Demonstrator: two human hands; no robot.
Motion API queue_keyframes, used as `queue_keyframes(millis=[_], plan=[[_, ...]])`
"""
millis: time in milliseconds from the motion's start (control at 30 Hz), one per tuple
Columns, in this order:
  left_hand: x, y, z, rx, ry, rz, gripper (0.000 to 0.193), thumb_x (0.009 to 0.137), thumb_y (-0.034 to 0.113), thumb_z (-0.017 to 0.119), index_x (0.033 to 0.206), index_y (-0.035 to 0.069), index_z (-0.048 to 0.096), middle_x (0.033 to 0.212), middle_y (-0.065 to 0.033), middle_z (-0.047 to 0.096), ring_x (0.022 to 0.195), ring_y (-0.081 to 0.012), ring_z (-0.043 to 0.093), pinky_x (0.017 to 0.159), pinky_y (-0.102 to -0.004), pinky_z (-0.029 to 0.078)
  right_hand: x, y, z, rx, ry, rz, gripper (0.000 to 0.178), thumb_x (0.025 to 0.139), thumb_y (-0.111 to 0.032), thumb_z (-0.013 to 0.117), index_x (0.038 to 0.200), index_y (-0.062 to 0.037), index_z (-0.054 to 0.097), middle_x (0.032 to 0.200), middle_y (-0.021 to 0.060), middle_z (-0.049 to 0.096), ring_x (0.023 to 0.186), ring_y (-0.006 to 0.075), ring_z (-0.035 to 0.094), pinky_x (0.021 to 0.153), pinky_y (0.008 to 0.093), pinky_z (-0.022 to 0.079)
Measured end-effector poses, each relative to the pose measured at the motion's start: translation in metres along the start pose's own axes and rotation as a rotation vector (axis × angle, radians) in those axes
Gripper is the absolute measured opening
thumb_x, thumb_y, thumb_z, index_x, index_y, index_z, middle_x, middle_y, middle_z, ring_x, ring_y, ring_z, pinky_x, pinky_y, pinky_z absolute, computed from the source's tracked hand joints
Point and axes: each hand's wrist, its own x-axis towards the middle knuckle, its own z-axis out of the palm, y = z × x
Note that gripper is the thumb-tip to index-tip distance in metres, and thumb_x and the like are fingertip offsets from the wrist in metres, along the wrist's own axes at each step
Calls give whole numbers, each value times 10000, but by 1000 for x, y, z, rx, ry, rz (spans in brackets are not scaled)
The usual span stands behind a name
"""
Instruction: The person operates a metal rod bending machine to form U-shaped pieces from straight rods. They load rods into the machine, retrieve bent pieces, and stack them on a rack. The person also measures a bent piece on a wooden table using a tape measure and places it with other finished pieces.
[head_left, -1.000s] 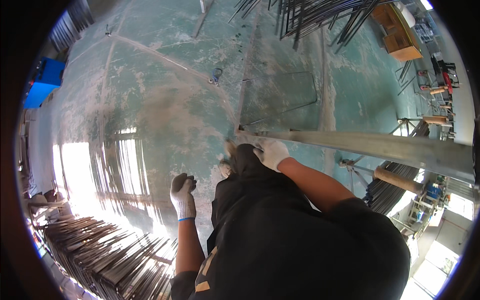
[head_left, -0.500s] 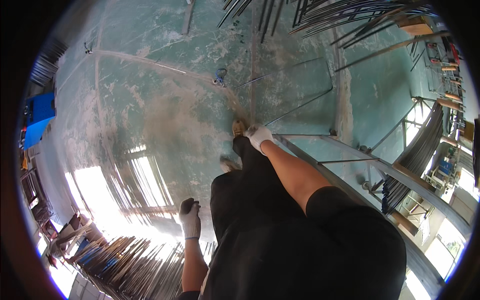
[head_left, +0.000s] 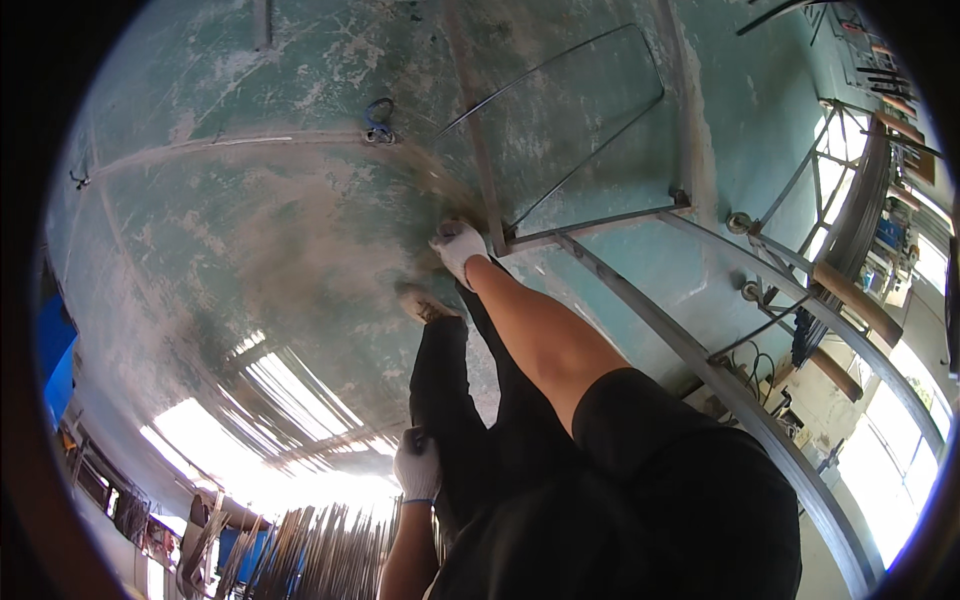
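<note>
Both my hands wear white knit gloves with dark grip patches, and I see nothing held in either. My left hand (head_left: 417,466) hangs beside my dark-trousered left leg, its fingers curled in. Out ahead of my body, my right hand (head_left: 457,246) is swung over the floor with fingers curled, slightly smeared. Just right of it, the near corner of a grey metal frame (head_left: 640,217) appears, apart from the hand as far as I can tell. My left shoe (head_left: 428,304) steps on the worn green floor (head_left: 330,240).
A thin bent rod (head_left: 590,154) lies on the floor ahead. A blue looped cord or strap (head_left: 379,118) sits left of it. At right stands a rack with a bundle of long rods (head_left: 858,220). More upright rods (head_left: 330,540) and a blue object (head_left: 55,350) are at left.
My view has moved forward and turned right, past the metal frame. My left leg has stepped ahead. My right hand stays extended forward; the left has swung in against my leg.
</note>
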Motion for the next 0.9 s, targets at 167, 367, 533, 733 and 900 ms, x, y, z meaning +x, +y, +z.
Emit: queue_keyframes(millis=[167, 367, 533, 733, 900], plan=[[50, -2, 10, 103, 24, -36, 233, 963, 182, 754, 1152, 47, 777, 992, -244, 804, 923, -421, 805, 807, -517, 606, 96, -30, 11, 29, 13, 30, 658, 1052, -390, 738, 1549, 24, 615, 1476, 261, 720, 1359, 409, 690, 1121, 463, 527], [76, -2, 41, 96, 235, -7, 144, 829, 111, 714, 932, 12, 733, 860, -250, 739, 802, -481, 730, 737, -557, 568, 175, -94, 22, 374, 133, 393, 647, 1174, -512, 490, 1567, -7, 587, 1557, 264, 660, 1419, 435, 633, 1280, 473, 414], [101, -3, 41, 178, 275, 137, 116, 783, 75, 679, 893, 39, 682, 819, -226, 686, 750, -497, 671, 694, -593, 527, 251, -89, 7, 942, 169, 303, 262, 1122, -249, 700, 1262, -27, 691, 1069, 128, 752, 898, 277, 766, 713, 453, 616], [118, 9, 30, 355, 179, 162, 183, 822, 81, 674, 992, 39, 722, 875, -236, 724, 794, -500, 699, 726, -588, 540, 270, -115, -15, 1094, 317, 148, 147, 1116, -40, 628, 1239, -56, 708, 941, 83, 729, 688, 207, 702, 574, 383, 550], [125, 21, 24, 405, 133, 183, 166, 817, 93, 660, 973, 75, 715, 839, -225, 710, 767, -501, 687, 705, -599, 529, 214, -149, -77, 905, 342, -35, 76, 1138, -59, 635, 1185, -21, 681, 902, 82, 719, 701, 215, 700, 598, 357, 538]])
